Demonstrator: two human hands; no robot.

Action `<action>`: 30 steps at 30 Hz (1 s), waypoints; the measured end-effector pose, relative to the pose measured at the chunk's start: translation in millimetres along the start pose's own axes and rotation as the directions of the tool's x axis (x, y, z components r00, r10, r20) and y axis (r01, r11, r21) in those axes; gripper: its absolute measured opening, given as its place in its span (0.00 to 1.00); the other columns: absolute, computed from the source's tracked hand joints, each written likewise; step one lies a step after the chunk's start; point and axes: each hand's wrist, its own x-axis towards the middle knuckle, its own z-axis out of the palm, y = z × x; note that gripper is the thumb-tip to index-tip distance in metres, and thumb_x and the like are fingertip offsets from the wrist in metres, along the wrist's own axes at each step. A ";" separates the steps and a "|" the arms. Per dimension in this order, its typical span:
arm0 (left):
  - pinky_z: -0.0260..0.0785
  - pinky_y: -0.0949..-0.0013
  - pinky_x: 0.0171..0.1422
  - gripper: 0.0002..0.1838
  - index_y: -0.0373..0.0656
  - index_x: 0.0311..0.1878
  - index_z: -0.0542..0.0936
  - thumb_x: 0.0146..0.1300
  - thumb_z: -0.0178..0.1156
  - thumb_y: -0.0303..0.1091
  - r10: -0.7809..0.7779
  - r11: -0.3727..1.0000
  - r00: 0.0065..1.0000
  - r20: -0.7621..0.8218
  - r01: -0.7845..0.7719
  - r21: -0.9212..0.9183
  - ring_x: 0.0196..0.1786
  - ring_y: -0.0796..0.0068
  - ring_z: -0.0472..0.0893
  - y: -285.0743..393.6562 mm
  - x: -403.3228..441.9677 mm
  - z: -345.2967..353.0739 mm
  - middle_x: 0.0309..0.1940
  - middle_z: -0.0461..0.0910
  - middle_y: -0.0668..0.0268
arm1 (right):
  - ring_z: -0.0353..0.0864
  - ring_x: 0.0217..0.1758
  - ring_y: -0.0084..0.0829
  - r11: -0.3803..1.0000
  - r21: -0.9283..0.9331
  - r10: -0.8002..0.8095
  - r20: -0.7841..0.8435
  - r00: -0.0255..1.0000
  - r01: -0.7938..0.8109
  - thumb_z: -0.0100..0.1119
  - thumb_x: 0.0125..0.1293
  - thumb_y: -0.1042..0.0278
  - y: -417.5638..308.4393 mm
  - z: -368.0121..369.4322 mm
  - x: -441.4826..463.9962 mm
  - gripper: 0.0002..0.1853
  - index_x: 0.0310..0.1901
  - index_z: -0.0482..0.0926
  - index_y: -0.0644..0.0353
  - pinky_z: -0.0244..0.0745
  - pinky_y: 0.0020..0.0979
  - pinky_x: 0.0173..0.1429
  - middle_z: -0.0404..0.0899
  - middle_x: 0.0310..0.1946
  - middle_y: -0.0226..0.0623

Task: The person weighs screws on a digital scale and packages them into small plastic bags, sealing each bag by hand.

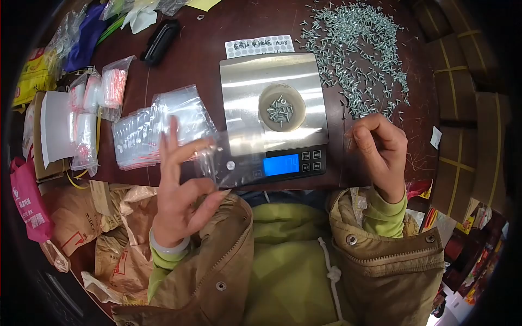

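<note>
A clear plastic bag (pixel 239 160) hangs at the fingers of my left hand (pixel 182 190), overlapping the scale's front left corner; the bag is smeared by motion and hard to outline. Some of that hand's other fingers point upward. My right hand (pixel 383 155) is closed in a pinch at the near end of a heap of small screws (pixel 356 60); whatever it holds is too small to make out. Between the hands stands a digital scale (pixel 239 103) with a lit blue display. On its steel plate sits a small round cup (pixel 264 115) with several screws (pixel 281 111) inside.
Stacked clear zip bags (pixel 179 111) lie left of the scale. Further left are packs of bags (pixel 114 84) and an open box (pixel 58 127). A black object (pixel 161 42) and a handwritten label (pixel 258 46) lie behind. Brown cartons (pixel 454 95) line the right side.
</note>
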 end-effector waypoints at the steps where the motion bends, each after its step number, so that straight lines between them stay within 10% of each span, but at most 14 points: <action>1: 0.42 0.38 0.72 0.10 0.43 0.28 0.74 0.53 0.67 0.32 0.003 1.000 1.000 0.026 -0.002 -0.029 0.70 0.37 0.61 -1.0 -1.1 0.7 0.55 0.74 0.49 | 0.75 0.24 0.19 0.999 -0.029 0.025 0.000 1.000 -0.025 0.58 0.65 0.75 -2.8 -0.8 1.1 0.05 0.32 0.79 0.67 0.68 0.21 0.29 0.78 0.24 0.32; 2: 0.63 0.48 0.61 0.09 0.42 0.29 0.75 0.51 0.68 0.28 0.068 0.997 0.998 -0.008 -0.069 -0.044 0.54 0.48 0.77 -1.2 0.3 3.5 0.43 0.79 0.53 | 0.76 0.24 0.19 0.997 -0.059 0.051 0.000 0.999 -0.051 0.58 0.64 0.75 -4.4 -1.4 1.8 0.05 0.32 0.80 0.67 0.68 0.22 0.29 0.78 0.24 0.32; 8: 0.63 0.67 0.26 0.09 0.38 0.34 0.73 0.50 0.62 0.19 0.069 0.983 0.998 0.013 -0.066 -0.170 0.22 0.66 0.74 -4.1 -5.8 13.6 0.22 0.75 0.62 | 0.79 0.41 0.34 0.940 -0.334 -0.042 0.086 0.995 0.069 0.65 0.56 0.74 9.3 7.7 14.7 0.20 0.51 0.76 0.63 0.72 0.29 0.40 0.78 0.40 0.41; 14: 0.67 0.69 0.27 0.10 0.36 0.35 0.74 0.49 0.63 0.19 0.179 0.977 0.984 0.005 -0.178 -0.114 0.25 0.66 0.76 -0.4 3.7 23.1 0.25 0.76 0.60 | 0.65 0.62 0.46 0.857 -0.447 -0.206 0.158 0.966 0.255 0.68 0.54 0.65 13.1 39.2 34.1 0.22 0.50 0.75 0.57 0.58 0.43 0.63 0.71 0.55 0.43; 20: 0.70 0.69 0.33 0.09 0.37 0.34 0.76 0.49 0.64 0.21 0.138 0.985 0.990 0.015 -0.136 -0.108 0.31 0.65 0.78 2.7 2.5 22.5 0.33 0.78 0.56 | 0.73 0.55 0.42 0.774 -0.551 -0.301 0.114 0.947 0.312 0.65 0.56 0.68 24.8 37.6 57.3 0.10 0.39 0.77 0.56 0.61 0.42 0.59 0.76 0.50 0.39; 23: 0.71 0.70 0.35 0.09 0.37 0.34 0.76 0.49 0.64 0.21 0.120 0.990 0.993 0.010 -0.119 -0.081 0.33 0.65 0.79 2.5 2.1 19.9 0.34 0.79 0.55 | 0.79 0.37 0.42 0.877 -0.470 -0.151 -0.062 0.987 0.105 0.63 0.56 0.74 29.0 12.4 58.7 0.07 0.36 0.77 0.61 0.72 0.38 0.41 0.79 0.34 0.42; 30: 0.72 0.70 0.29 0.08 0.38 0.31 0.77 0.49 0.68 0.23 0.124 0.987 0.992 -0.036 -0.127 -0.096 0.29 0.66 0.79 -0.2 2.3 27.0 0.33 0.79 0.60 | 0.78 0.33 0.45 0.721 -0.679 0.177 -0.011 0.984 -0.138 0.68 0.51 0.70 55.9 -13.0 27.1 0.08 0.29 0.78 0.63 0.71 0.42 0.38 0.78 0.28 0.42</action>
